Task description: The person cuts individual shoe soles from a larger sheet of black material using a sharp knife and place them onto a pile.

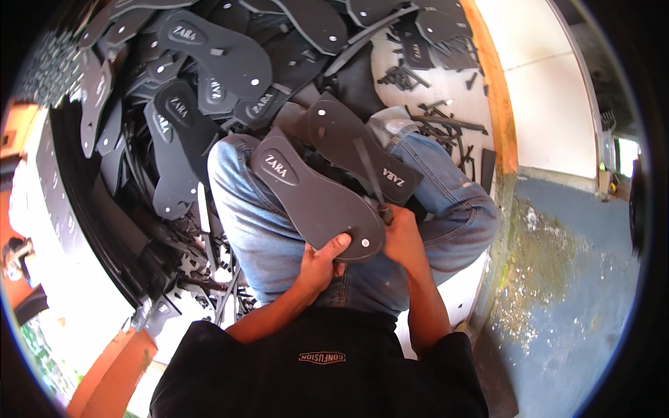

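My left hand [322,263] grips the round end of a dark grey sandal sole [317,198], thumb on top and the other fingers mostly hidden beneath. The sole lies tilted over my lap, with a raised oval pad at its far left end and a small white dot near my thumb. At its right edge, my right hand [403,235] is closed on the handle of a knife [370,171]. The long thin blade points away from me, across a second dark sole [355,136] that rests on my right leg.
A heap of dark soles [216,52] spreads ahead and to the left. Cut strips and scraps [446,125] litter the white floor at the right, with more offcuts [219,279] beside my left leg. A wooden edge [496,90] borders a blue-grey floor [571,251] at right.
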{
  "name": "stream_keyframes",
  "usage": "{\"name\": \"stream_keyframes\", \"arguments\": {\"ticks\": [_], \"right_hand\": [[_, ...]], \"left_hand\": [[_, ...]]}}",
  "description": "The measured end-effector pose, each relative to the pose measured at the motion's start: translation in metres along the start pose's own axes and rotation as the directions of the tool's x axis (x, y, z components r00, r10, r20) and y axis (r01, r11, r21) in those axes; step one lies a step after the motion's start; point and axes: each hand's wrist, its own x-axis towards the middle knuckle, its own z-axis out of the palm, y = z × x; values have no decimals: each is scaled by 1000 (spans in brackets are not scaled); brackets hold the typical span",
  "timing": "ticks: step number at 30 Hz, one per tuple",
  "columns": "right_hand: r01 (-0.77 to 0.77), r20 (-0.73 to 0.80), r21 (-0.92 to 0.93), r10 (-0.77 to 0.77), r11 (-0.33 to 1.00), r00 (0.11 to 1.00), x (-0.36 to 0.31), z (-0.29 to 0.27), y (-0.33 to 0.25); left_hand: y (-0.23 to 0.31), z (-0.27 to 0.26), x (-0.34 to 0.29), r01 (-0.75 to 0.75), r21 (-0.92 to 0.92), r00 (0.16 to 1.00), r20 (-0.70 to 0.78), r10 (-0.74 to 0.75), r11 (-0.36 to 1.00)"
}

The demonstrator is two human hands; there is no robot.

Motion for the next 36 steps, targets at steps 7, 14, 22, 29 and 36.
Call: {"name": "stream_keyframes", "arguments": {"ticks": [7, 14, 22, 29, 36], "right_hand": [[-379, 353, 469, 224, 797, 908, -20, 1, -32], [-354, 500, 416, 114, 838, 858, -71, 8, -18], [-70, 33, -61, 72, 996, 997, -55, 15, -17], [-92, -38, -15, 91, 996, 995, -64, 22, -12], [-87, -28, -99, 84, 991, 996, -61, 13, -8]], "left_hand": [[14, -29, -13, 159, 233, 987, -69, -147, 959], [118, -38, 45, -149, 150, 987, -37, 156, 977], [104, -11, 20, 23, 182, 990, 132, -48, 983], [101, -10, 20, -8, 261, 987, 158, -34, 965], [103, 2, 13, 15, 274, 996, 85, -40, 962]]}}
